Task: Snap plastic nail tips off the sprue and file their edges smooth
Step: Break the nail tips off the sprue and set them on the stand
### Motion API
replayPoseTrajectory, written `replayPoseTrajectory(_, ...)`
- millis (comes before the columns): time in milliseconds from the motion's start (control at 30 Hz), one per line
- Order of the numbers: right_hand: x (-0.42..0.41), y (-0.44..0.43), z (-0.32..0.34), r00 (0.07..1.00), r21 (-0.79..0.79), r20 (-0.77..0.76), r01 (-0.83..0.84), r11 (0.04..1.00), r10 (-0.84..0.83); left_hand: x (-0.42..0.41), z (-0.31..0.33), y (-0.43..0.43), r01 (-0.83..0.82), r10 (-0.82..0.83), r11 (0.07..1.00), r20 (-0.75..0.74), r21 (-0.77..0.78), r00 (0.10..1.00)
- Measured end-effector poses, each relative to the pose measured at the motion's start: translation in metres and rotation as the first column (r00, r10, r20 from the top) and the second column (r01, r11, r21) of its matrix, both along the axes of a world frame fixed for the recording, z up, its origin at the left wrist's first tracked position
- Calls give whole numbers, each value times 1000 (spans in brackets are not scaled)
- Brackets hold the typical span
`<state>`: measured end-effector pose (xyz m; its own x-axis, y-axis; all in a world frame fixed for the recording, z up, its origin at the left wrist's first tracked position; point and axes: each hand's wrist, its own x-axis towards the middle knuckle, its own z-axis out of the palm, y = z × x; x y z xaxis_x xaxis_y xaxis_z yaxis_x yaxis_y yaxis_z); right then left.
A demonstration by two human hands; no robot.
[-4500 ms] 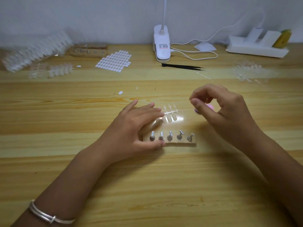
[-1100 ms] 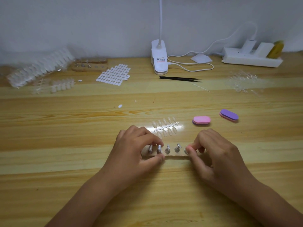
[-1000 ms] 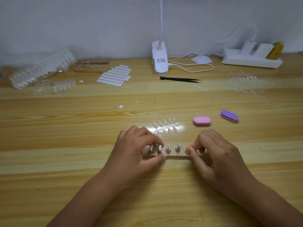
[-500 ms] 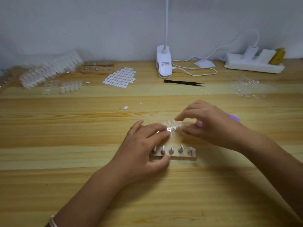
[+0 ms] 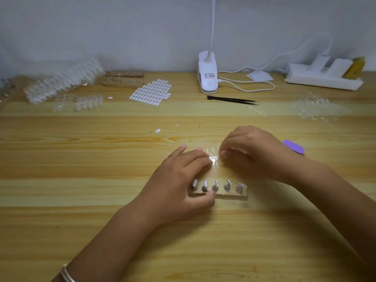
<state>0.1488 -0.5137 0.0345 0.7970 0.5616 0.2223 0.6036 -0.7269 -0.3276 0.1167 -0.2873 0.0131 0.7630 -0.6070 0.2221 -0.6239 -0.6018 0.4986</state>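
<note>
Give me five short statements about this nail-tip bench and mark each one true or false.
1. The left hand lays its fingers on the nail-tip sprue. True.
2. The right hand meets the sprue's other end with curled fingers. True.
3. The purple file is held in the right hand. False: it lies on the table beyond that hand.
4. The wooden holder carries three metal pegs. False: five stand on it.
5. The black tweezers lie near the lamp base. True.
</note>
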Motion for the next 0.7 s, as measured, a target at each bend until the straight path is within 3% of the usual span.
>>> replayPoseTrajectory(233,-11,9,-6,989,-2,114,100,995,-99,-1,0,-1,-11,11,1000,2,-1,1000)
replayPoseTrajectory(567,-14,2,-6,958,160,-167,259,952,-233,-1,1,-1,-14,14,1000,-15,-7,1000)
replayPoseTrajectory(700,-17,0,-1,955,237,-216,254,938,-204,-2,0,-1,-12,12,1000,-10,-10,1000)
